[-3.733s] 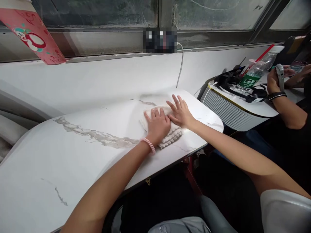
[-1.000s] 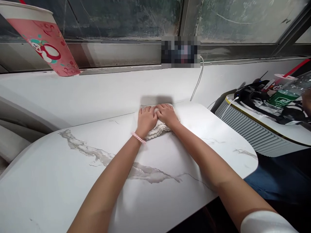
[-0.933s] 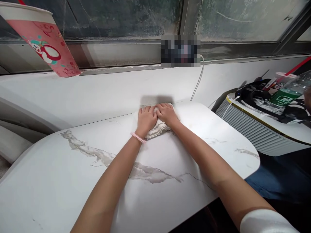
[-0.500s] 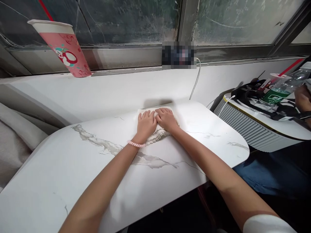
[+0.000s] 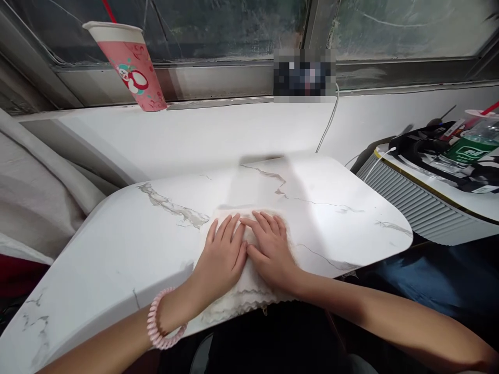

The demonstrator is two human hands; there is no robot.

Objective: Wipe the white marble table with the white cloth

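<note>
Soft daylight from the window (image 5: 234,26), bright glare on the surface (image 5: 331,208), dim underneath, wide-angle bending at edges, mostly sharp

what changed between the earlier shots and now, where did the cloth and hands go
Both hands, left hand and right hand, have slid the folded white cloth from the far side of the marble table back to its near edge, where the scalloped hem now overhangs. Unchanged: both palms stay flat on the cloth, side by side; the pink cup remains on the window ledge.
</note>
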